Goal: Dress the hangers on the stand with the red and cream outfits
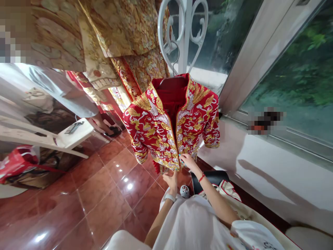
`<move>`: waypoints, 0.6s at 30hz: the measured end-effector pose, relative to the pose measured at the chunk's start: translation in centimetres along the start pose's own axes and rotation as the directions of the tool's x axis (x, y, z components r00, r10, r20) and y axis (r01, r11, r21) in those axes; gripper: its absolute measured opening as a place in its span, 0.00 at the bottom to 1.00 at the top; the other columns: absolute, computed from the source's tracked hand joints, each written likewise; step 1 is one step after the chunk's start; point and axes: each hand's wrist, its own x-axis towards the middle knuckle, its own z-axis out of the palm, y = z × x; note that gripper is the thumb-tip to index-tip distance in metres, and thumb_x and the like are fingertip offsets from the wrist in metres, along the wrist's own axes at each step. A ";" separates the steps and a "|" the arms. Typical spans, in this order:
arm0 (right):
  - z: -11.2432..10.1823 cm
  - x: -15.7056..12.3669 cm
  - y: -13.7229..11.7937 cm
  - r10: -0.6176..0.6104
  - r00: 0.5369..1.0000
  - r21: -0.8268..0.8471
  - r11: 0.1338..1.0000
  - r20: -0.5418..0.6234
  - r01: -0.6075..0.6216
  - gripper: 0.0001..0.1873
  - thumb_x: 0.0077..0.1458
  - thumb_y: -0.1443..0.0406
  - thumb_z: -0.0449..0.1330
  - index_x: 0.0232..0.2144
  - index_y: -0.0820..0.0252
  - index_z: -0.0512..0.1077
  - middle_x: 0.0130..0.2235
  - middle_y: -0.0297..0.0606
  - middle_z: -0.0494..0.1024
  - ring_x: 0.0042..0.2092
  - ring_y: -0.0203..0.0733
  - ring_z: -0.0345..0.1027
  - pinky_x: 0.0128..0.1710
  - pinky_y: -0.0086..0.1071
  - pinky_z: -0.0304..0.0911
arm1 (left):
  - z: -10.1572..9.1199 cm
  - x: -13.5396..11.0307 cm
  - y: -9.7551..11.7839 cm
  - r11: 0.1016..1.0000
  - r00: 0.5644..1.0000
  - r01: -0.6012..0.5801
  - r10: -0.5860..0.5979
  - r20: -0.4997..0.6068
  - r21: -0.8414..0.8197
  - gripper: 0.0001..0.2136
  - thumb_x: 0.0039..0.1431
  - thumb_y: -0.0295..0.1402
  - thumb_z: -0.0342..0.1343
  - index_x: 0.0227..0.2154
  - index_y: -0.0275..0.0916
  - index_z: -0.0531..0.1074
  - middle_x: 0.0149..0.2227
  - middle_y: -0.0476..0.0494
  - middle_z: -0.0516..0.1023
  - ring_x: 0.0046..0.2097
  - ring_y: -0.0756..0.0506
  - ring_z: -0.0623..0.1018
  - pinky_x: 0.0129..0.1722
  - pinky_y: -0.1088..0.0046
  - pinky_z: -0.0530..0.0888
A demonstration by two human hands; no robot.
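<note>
A red jacket [156, 128] with gold and silver embroidery hangs on a hanger from a white ornate stand [184, 38]. My right hand [187, 161], with a red thread on the wrist, pinches the jacket's front opening at the bottom hem. My left hand [171, 180], with a white band on the wrist, is just under the hem beside the red skirt fabric; whether it grips anything I cannot tell.
Gold embroidered garments [125, 31] hang behind at upper left. A white table [75, 133] with a dark device stands at left, a red bag [15, 163] below it. Glossy red floor tiles [104, 201] spread underneath. A window and white ledge [273, 166] run along the right.
</note>
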 end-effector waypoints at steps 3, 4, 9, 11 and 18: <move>0.7 -1.1 0.2 0.002 1.000 -0.022 1.000 -0.021 -0.003 0.19 0.43 0.51 0.58 0.16 0.57 0.61 0.17 0.28 0.60 0.21 0.30 0.48 0.21 0.27 0.41 | 0.4 0.5 3.2 0.884 0.932 -0.359 0.358 0.059 0.299 0.17 0.45 0.35 0.67 0.37 0.41 0.69 0.43 0.41 0.74 0.51 0.37 0.72 0.55 0.57 0.67; 1.1 -1.4 0.2 0.003 1.000 -0.023 1.000 -0.029 -0.003 0.18 0.43 0.51 0.58 0.16 0.57 0.61 0.18 0.28 0.59 0.22 0.30 0.49 0.21 0.27 0.42 | 0.8 0.9 4.5 0.790 0.885 -0.462 0.444 0.143 0.404 0.13 0.48 0.30 0.64 0.37 0.41 0.69 0.43 0.40 0.74 0.51 0.37 0.72 0.55 0.56 0.66; 1.5 -1.2 -2.4 0.010 0.999 -0.010 1.000 -0.038 -0.011 0.19 0.45 0.52 0.57 0.16 0.56 0.58 0.17 0.26 0.56 0.20 0.29 0.46 0.20 0.27 0.42 | 2.9 2.8 7.8 0.607 0.813 -0.578 0.491 0.314 0.545 0.06 0.56 0.23 0.52 0.32 0.41 0.70 0.34 0.42 0.76 0.42 0.41 0.76 0.49 0.63 0.67; 0.9 -0.5 -5.2 -0.013 0.999 0.001 1.000 -0.033 0.013 0.19 0.47 0.51 0.58 0.18 0.56 0.58 0.18 0.26 0.56 0.20 0.29 0.44 0.20 0.28 0.42 | 3.3 3.1 7.6 0.619 0.815 -0.575 0.490 0.310 0.535 0.04 0.59 0.27 0.51 0.33 0.41 0.71 0.31 0.44 0.75 0.37 0.42 0.76 0.44 0.67 0.69; 1.1 1.0 -13.1 -0.268 0.959 -0.018 0.963 -0.091 0.267 0.20 0.49 0.51 0.61 0.19 0.59 0.63 0.21 0.29 0.62 0.24 0.31 0.54 0.22 0.27 0.46 | 3.8 3.0 10.5 0.540 0.720 -0.650 0.664 0.205 0.535 0.22 0.56 0.39 0.59 0.51 0.33 0.69 0.47 0.30 0.76 0.51 0.35 0.76 0.51 0.58 0.71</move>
